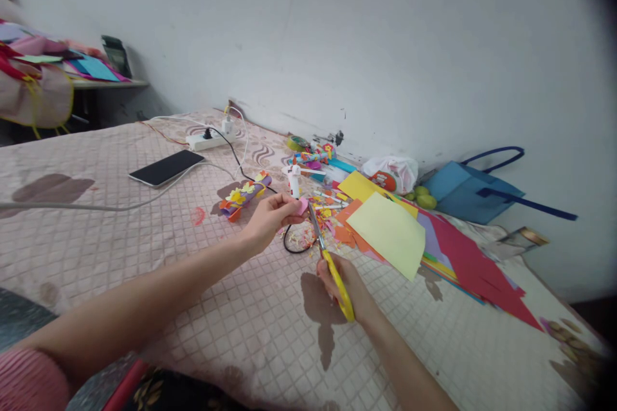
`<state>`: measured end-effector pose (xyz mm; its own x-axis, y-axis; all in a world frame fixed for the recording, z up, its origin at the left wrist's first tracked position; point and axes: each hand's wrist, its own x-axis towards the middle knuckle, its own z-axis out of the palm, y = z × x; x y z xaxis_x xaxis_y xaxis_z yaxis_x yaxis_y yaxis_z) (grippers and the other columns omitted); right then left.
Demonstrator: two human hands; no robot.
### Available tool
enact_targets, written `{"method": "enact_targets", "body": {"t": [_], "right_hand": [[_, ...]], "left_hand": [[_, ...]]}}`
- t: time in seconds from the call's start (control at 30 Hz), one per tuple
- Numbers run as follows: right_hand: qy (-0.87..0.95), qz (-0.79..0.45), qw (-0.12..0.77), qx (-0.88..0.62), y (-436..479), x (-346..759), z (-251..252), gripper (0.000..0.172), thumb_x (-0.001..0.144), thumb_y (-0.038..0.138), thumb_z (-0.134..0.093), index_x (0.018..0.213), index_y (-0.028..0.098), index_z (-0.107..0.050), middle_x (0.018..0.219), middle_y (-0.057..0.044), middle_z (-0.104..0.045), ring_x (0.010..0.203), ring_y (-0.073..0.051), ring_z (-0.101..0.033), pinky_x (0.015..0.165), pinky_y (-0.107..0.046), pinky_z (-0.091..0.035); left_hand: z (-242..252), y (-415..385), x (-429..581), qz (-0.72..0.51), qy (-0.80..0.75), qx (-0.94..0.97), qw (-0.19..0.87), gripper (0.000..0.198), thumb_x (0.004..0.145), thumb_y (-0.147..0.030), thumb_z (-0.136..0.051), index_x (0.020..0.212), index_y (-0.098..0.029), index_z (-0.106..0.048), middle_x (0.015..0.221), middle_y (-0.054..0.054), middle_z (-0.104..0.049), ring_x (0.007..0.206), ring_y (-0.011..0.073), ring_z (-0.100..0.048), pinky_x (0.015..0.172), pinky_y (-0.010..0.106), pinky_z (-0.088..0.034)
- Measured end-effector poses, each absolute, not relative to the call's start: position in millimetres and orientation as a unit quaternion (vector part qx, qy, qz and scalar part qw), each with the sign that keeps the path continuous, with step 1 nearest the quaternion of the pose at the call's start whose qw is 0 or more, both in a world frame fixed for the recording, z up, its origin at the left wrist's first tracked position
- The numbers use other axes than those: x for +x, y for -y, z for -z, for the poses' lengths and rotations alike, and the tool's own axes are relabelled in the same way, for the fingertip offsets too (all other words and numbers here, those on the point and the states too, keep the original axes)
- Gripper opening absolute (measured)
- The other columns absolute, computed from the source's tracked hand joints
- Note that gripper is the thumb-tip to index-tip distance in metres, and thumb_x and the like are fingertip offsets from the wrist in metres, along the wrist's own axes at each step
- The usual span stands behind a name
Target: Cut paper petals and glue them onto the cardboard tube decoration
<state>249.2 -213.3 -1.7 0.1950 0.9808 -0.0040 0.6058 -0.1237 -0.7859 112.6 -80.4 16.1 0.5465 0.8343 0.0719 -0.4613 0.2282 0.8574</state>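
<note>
Between the fingertips of my left hand [272, 218] is a small piece of pink paper [302, 207]. My right hand [344, 289] is closed round the yellow handles of a pair of scissors [336, 276], whose blades point up toward the paper's right edge. Whether the blades touch the paper, I cannot tell. Beyond my left hand lies a purple paper roll [248, 196] with yellow and orange paper flowers on it. A white glue gun [294, 181] stands just past my fingers. Small paper scraps [303, 236] are strewn below the blades, by a loop of black cord.
Sheets of coloured paper [390, 231] spread to the right, with a blue bag [472, 189] behind them by the wall. On the left are a phone [166, 167] and a white power strip [209, 139], with cables across the cloth. A roll of green tape [297, 143] sits farther back.
</note>
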Motion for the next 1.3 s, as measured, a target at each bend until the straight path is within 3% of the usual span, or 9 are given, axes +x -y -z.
{"method": "enact_targets", "body": {"t": [0.73,1.03,1.2,1.3], "right_hand": [[0.544,-0.275,0.372,-0.7,212,252,11,0.032,0.077,0.047,-0.046,0.061,0.019,-0.045,0.043,0.006,-0.037,0.037,-0.007,-0.032,0.035,-0.019,-0.026],[0.534,-0.302,0.384,-0.69,211,259,13,0.038,0.075,0.054,-0.048,0.061,0.019,-0.046,0.042,0.006,-0.037,0.034,-0.006,-0.032,0.033,-0.018,-0.024],[0.493,-0.382,0.408,-0.667,210,259,13,0.049,0.074,0.066,-0.042,0.06,0.019,-0.043,0.039,0.007,-0.035,0.031,-0.006,-0.032,0.031,-0.018,-0.023],[0.474,-0.399,0.439,-0.651,210,257,10,0.046,0.074,0.063,-0.047,0.066,0.017,-0.047,0.042,0.006,-0.04,0.033,-0.006,-0.034,0.032,-0.018,-0.025]], "left_hand": [[-16,81,113,-0.431,-0.207,0.454,0.752,0.02,0.064,-0.024,-0.071,0.068,-0.012,-0.055,0.072,0.003,-0.063,0.067,0.0103,-0.061,0.068,0.024,-0.05],[-14,70,112,-0.409,-0.192,0.476,0.754,0.02,0.065,-0.024,-0.07,0.069,-0.013,-0.054,0.075,0.003,-0.063,0.074,0.0127,-0.063,0.073,0.026,-0.05],[-13,71,111,-0.377,-0.194,0.512,0.747,0.02,0.067,-0.027,-0.069,0.068,-0.013,-0.055,0.073,0.003,-0.062,0.067,0.0107,-0.06,0.065,0.024,-0.049],[-13,78,111,-0.338,-0.205,0.545,0.739,0.019,0.067,-0.028,-0.068,0.067,-0.014,-0.056,0.068,0.002,-0.06,0.062,0.0091,-0.056,0.059,0.021,-0.047]]}}
